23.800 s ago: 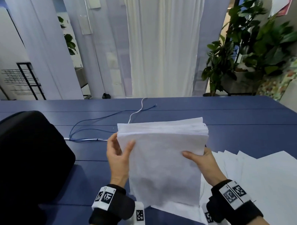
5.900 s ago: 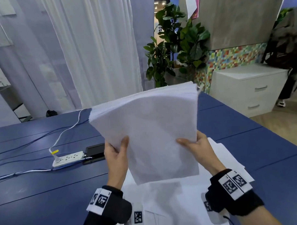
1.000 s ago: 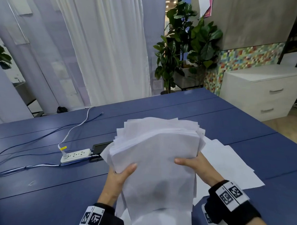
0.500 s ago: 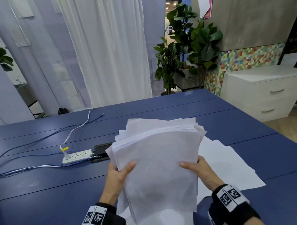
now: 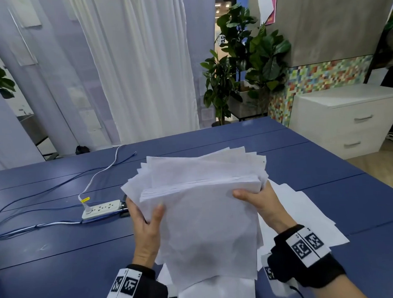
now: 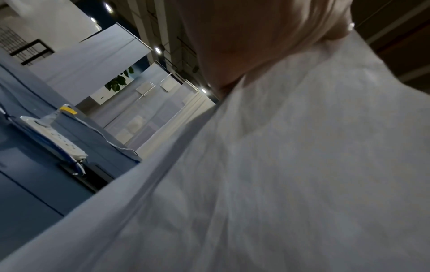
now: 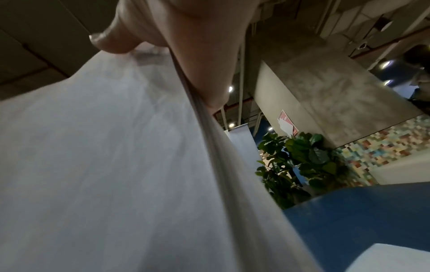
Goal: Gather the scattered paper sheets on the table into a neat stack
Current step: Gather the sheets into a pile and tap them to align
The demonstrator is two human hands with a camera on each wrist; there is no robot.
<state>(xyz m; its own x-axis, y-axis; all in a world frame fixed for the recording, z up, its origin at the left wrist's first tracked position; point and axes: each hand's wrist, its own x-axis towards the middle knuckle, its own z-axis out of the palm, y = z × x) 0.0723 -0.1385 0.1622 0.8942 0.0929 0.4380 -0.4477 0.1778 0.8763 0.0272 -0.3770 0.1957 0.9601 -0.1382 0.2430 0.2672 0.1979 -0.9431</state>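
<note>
A thick stack of white paper sheets [image 5: 204,217] stands nearly upright above the blue table [image 5: 61,260], its top edges fanned and uneven. My left hand [image 5: 146,219] grips the stack's left edge, thumb on the near face. My right hand [image 5: 257,200] grips the right edge, thumb on the front. More loose sheets [image 5: 304,214] lie flat on the table under and right of the stack. In the left wrist view the paper [image 6: 291,174] fills the frame below my palm. In the right wrist view the stack's edge [image 7: 209,128] runs under my thumb.
A white power strip [image 5: 102,209] with blue and white cables [image 5: 38,225] lies left of my left hand, a dark flat item beside it. Potted plants [image 5: 244,69] and a white drawer cabinet [image 5: 346,119] stand beyond the table's far right.
The stack has tipped a little and its back sheets have fanned out further at the top. Both hands keep their grip on the two side edges.
</note>
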